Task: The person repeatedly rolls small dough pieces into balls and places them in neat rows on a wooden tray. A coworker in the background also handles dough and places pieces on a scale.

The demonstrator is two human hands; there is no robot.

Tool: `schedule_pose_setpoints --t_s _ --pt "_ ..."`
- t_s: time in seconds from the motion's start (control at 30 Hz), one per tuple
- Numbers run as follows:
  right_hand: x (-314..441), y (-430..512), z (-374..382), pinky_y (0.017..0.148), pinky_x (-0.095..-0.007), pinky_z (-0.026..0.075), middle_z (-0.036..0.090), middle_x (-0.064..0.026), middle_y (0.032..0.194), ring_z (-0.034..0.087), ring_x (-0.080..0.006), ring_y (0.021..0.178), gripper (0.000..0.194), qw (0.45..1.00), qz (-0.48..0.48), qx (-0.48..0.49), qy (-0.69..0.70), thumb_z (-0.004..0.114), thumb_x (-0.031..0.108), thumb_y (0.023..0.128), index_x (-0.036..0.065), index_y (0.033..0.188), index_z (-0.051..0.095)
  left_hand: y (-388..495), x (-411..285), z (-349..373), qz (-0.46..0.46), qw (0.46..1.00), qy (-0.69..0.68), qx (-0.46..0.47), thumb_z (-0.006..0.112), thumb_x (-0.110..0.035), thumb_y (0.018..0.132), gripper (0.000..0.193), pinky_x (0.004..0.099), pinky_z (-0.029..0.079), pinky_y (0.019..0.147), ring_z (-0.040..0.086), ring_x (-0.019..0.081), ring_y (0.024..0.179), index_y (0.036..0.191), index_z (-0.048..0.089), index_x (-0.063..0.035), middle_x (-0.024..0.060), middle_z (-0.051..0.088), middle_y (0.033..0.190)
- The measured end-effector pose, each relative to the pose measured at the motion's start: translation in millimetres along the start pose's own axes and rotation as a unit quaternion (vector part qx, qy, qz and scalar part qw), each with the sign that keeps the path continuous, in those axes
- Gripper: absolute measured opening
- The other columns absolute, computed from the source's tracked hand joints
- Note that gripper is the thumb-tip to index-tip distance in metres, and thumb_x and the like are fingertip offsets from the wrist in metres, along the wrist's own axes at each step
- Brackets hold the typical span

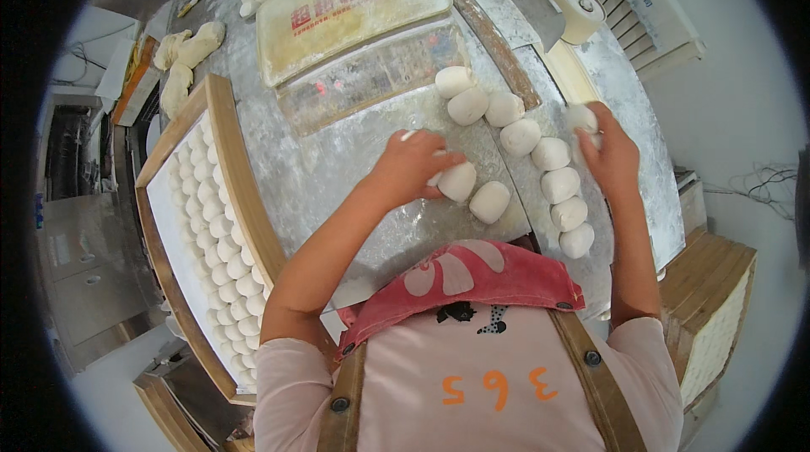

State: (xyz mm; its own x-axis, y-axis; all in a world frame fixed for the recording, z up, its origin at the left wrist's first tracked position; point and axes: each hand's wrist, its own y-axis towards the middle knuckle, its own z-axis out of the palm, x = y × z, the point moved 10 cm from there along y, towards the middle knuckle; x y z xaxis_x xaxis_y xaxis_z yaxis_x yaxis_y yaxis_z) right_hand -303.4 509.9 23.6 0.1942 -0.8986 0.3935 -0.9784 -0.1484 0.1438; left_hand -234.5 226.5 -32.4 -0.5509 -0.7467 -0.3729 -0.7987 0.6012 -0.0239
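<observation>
Over the floured metal worktop [304, 180], my left hand [414, 167] is curled around white dough, partly hidden by its fingers. A round dough piece [457, 181] touches those fingers, and another dough piece [490, 202] lies just beside it towards my body. On the right, my right hand [604, 148] grips a white dough piece [581, 118] between thumb and fingers, at the end of a pale belt [569, 72]. Between my hands a curved row of smooth dough pieces [551, 153] rests on the metal.
A wooden-framed tray [243, 180] filled with rows of dough pieces stands at the left. Beyond my hands are a lidded plastic box [354, 6], a wooden rolling pin [497, 47], a roller [583, 14] and irregular dough lumps [190, 57]. Stacked wooden trays [715, 300] stand at the right.
</observation>
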Motion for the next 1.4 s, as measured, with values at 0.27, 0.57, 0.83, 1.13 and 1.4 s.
schedule_pose_setpoints --t_s 0.27,0.57,0.83,1.13,1.4 --pt "158.9 -25.6 110.9 0.090 -0.0407 0.052 0.066 -0.0130 0.118 0.066 -0.0327 0.106 0.046 0.936 -0.149 0.238 0.213 0.069 0.021 0.087 0.013 0.132 0.059 -60.4 134.4 -13.6 -0.334 0.723 -0.552 -0.248 0.074 -0.025 0.089 0.066 0.0390 0.047 0.099 0.054 0.0216 0.119 0.147 0.043 -0.0144 0.0081 0.057 0.128" --pt "51.1 -18.1 33.3 0.069 -0.0323 0.052 0.064 -0.0101 0.115 0.061 -0.0228 0.077 0.040 0.990 -0.041 -0.001 0.138 0.070 0.005 0.085 0.008 0.125 0.064 -6.2 169.9 -210.5 -0.175 0.942 0.005 -0.285 0.078 -0.032 0.086 0.063 0.0421 0.050 0.092 0.056 0.0272 0.118 0.142 0.052 -0.0174 0.0126 0.060 0.126" --pt "-127.5 -93.4 -39.0 0.073 -0.0326 0.051 0.063 -0.0120 0.115 0.060 -0.0225 0.082 0.052 0.986 0.127 -0.104 0.001 0.074 0.020 0.087 0.007 0.135 0.057 18.1 188.9 -189.2 -0.259 0.912 0.242 -0.205 0.082 -0.032 0.078 0.075 0.0504 0.039 0.108 0.050 0.0361 0.127 0.146 0.049 -0.0276 0.0130 0.054 0.136" --pt "-143.7 -107.2 -28.6 0.075 -0.0407 0.053 0.069 -0.0167 0.100 0.067 -0.0277 0.083 0.063 0.978 0.203 -0.033 0.043 0.077 0.034 0.085 0.005 0.136 0.056 11.3 -44.0 4.3 0.133 0.991 0.023 0.024 0.080 -0.017 0.073 0.071 0.0489 0.039 0.104 0.049 0.0267 0.131 0.139 0.053 -0.0173 0.0054 0.056 0.136" --pt "-149.0 -72.5 -3.7 0.080 -0.0448 0.053 0.070 -0.0179 0.106 0.068 -0.0373 0.095 0.059 0.980 0.104 0.013 -0.169 0.077 0.037 0.084 0.006 0.130 0.059 13.0 -44.8 30.0 0.051 0.998 0.047 -0.009 0.076 -0.020 0.075 0.067 0.0565 0.043 0.093 0.056 0.0242 0.118 0.138 0.055 -0.0257 0.0038 0.059 0.131"
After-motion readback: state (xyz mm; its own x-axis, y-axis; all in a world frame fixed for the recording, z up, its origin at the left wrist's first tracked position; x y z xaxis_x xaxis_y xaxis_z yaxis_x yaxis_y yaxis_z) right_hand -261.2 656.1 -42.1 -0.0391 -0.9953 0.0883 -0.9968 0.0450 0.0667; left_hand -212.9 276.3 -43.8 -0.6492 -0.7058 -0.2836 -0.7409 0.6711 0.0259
